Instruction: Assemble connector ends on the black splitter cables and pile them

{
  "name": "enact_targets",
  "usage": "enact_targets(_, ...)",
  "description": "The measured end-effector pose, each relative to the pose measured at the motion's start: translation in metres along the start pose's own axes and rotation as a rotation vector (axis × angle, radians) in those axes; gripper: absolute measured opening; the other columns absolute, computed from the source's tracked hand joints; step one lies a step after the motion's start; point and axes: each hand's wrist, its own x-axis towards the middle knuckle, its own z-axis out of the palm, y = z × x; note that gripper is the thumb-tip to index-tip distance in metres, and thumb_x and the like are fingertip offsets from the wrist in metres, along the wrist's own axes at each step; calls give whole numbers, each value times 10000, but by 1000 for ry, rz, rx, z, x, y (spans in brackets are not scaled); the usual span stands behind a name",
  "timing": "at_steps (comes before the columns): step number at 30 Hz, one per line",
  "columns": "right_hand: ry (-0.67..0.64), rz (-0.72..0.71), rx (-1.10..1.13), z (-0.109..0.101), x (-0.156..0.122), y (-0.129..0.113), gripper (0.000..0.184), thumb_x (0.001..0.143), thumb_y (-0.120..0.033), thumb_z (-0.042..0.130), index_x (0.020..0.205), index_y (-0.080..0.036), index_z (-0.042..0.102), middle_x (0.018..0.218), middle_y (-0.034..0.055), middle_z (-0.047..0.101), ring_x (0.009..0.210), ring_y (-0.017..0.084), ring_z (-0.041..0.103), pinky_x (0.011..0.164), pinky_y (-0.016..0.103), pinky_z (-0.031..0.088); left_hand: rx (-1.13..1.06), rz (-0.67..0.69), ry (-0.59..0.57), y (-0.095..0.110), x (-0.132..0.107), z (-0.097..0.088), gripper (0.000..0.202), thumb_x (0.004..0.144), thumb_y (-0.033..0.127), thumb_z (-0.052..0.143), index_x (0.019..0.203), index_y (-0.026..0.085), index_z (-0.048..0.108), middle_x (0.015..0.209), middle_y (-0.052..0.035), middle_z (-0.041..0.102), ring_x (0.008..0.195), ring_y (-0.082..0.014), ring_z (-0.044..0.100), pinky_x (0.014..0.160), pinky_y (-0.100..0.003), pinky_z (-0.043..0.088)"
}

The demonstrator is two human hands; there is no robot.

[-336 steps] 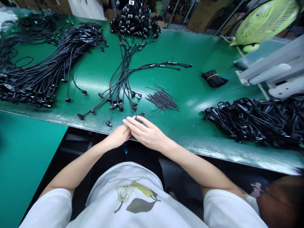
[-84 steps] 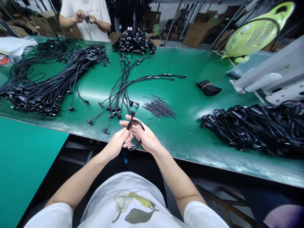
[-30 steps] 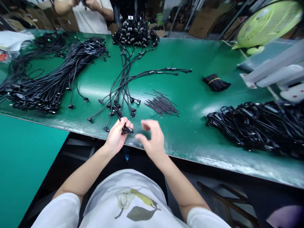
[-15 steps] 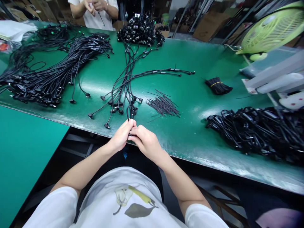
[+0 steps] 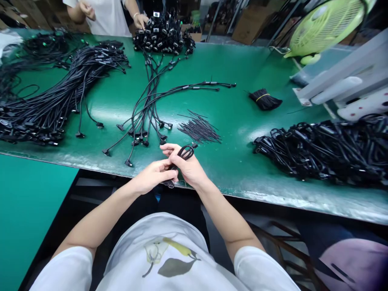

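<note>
Both my hands meet at the near edge of the green table (image 5: 242, 121). My right hand (image 5: 189, 167) is closed round a short black cable (image 5: 184, 152) wound into a small coil over its fingers. My left hand (image 5: 153, 178) pinches the same cable's lower end beside it. Just beyond my hands lie a fan of loose black cables (image 5: 145, 117) with plugs towards me and a small heap of thin black ties (image 5: 198, 129).
A big heap of coiled cables (image 5: 321, 149) lies at the right, a long bundle (image 5: 54, 101) at the left, a pile of connectors (image 5: 162, 34) at the far edge. A banded tie bundle (image 5: 264, 100), a green fan (image 5: 324, 28) and another person's hand (image 5: 141, 20) are behind.
Since a second ago my left hand picked a cable from the fan; both hands now wind it, and a coil has formed over my right fingers. The far person's hand reached to the connector pile.
</note>
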Motion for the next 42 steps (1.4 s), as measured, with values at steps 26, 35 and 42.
enact_targets(26,244,-27,-1613,-146,15,-27,150,890,-167,533,896,-156,682,1061,141,654,904,246,581,780,378,431,-460,-127,199,-13,7,-5,303,871,365,632,1026,106,651,633,53,366,553,-74,359,574,-237,357)
enact_targets(35,224,-146,-1819,-148,12,-16,207,943,-191,438,977,-137,634,1070,144,632,902,237,545,741,346,355,-491,-34,221,-10,6,0,231,870,356,646,985,164,585,638,53,406,549,-75,381,575,-236,362)
enact_targets(42,116,-104,-1796,-149,17,-13,188,939,-230,494,924,-170,671,1022,108,658,872,229,527,744,353,335,-471,14,237,-6,4,-2,354,836,370,681,1078,112,662,628,48,398,555,-79,366,590,-253,356)
